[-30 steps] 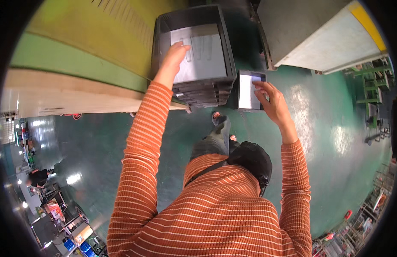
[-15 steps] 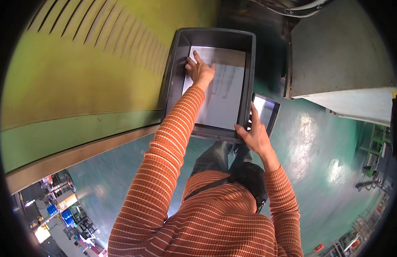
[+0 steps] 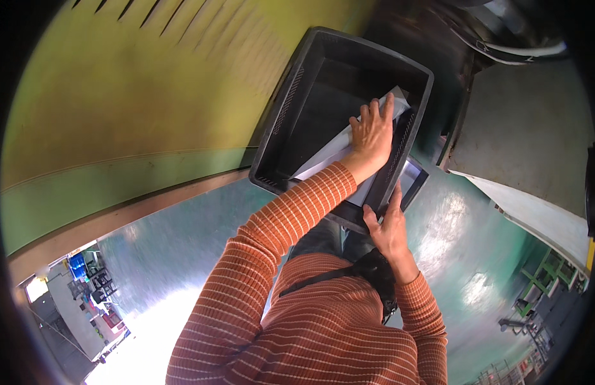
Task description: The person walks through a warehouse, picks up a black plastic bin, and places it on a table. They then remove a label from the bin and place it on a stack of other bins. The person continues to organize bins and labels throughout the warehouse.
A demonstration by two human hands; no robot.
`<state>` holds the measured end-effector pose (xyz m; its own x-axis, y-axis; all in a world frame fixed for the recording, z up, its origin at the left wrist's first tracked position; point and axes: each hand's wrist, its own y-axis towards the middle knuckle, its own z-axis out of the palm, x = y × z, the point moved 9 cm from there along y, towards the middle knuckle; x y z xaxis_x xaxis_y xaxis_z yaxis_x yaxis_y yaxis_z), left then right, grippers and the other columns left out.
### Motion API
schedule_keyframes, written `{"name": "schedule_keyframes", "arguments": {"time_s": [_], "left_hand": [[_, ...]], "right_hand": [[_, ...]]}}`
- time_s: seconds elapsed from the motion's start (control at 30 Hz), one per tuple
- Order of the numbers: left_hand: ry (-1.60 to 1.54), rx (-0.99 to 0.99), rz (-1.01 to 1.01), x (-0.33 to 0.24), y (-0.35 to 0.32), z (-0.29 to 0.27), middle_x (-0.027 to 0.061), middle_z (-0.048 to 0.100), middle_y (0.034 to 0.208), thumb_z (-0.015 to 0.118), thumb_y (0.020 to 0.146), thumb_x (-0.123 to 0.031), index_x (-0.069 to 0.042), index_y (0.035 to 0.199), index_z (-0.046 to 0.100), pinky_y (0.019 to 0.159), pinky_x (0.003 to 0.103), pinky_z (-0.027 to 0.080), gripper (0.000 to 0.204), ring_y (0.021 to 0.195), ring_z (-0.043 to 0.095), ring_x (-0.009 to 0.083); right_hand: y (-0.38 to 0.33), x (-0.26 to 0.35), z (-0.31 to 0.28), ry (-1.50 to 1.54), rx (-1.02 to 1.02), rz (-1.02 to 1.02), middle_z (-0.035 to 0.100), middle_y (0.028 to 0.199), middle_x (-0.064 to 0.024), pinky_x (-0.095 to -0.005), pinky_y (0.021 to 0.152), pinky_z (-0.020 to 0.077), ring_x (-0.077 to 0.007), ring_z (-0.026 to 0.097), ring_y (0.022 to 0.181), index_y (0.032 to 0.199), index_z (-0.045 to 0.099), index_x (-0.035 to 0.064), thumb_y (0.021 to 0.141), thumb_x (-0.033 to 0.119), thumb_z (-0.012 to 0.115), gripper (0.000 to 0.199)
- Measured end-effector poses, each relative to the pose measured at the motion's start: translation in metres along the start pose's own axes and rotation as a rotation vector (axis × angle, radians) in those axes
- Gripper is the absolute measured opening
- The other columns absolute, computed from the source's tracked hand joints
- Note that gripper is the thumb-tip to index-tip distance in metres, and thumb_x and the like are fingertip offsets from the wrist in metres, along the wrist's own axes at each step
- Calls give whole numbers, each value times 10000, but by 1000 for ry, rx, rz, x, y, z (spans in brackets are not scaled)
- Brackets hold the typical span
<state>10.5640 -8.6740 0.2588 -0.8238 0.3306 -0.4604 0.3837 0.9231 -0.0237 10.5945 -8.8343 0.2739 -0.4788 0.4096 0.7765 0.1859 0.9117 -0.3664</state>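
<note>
One pale sheet (image 3: 326, 154), likely light, bendy and easily creased, slants beneath your left hand (image 3: 373, 138), fingers spread, any pinch hidden, so favour its raised edge while your right hand (image 3: 390, 234), partly closed, clasps the black crate's (image 3: 352, 58) corner.

Left hand (image 3: 373, 133) and forearm hide part of white sheet (image 3: 333, 151) in black crate (image 3: 291, 102); left palm unseen. Crate blocks most of smaller tray (image 3: 419, 185). Yellow machine (image 3: 130, 96) cut off up top. Lower-left clutter (image 3: 95, 282) too small, blurry.
</note>
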Motion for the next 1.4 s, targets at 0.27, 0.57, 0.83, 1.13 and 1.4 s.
{"name": "schedule_keyframes", "arguments": {"time_s": [0.27,0.57,0.83,1.13,1.4], "left_hand": [[199,-242,-19,31,-1,-80,198,204,1381,653,714,-187,-88,1356,251,945,641,212,764,1284,162,395],[13,-526,303,-20,-75,-184,225,297,1330,562,786,-44,-38,1285,350,986,498,295,542,1218,321,388],[-309,-997,446,-92,-216,-224,206,362,1278,427,868,9,38,1183,362,952,503,393,323,1204,371,326],[-485,-430,221,-78,-278,53,151,515,1117,484,817,4,-8,1070,502,878,366,415,254,1024,509,278],[-734,6,-571,110,-333,494,164,593,1017,449,883,-183,-40,1108,507,817,376,452,273,938,579,301]], "right_hand": [[19,-23,5,320,-33,131,471,1180,-293,-356,885,416,-366,524,1060,1360,68,-28,764,183,595,823],[5,-2,-46,368,-34,258,554,996,-326,-383,873,409,-397,559,964,1283,250,-92,710,130,505,665],[-79,-109,-167,607,-257,203,573,1013,-113,-270,817,422,-177,542,904,1147,460,-45,727,20,536,432],[-205,-398,-201,479,-371,334,537,1020,-75,-259,820,412,-158,517,907,1194,432,-22,719,1,487,479],[-128,-631,-50,493,-325,341,545,888,-49,-255,716,425,-149,521,794,1017,505,3,736,42,514,283]]}}
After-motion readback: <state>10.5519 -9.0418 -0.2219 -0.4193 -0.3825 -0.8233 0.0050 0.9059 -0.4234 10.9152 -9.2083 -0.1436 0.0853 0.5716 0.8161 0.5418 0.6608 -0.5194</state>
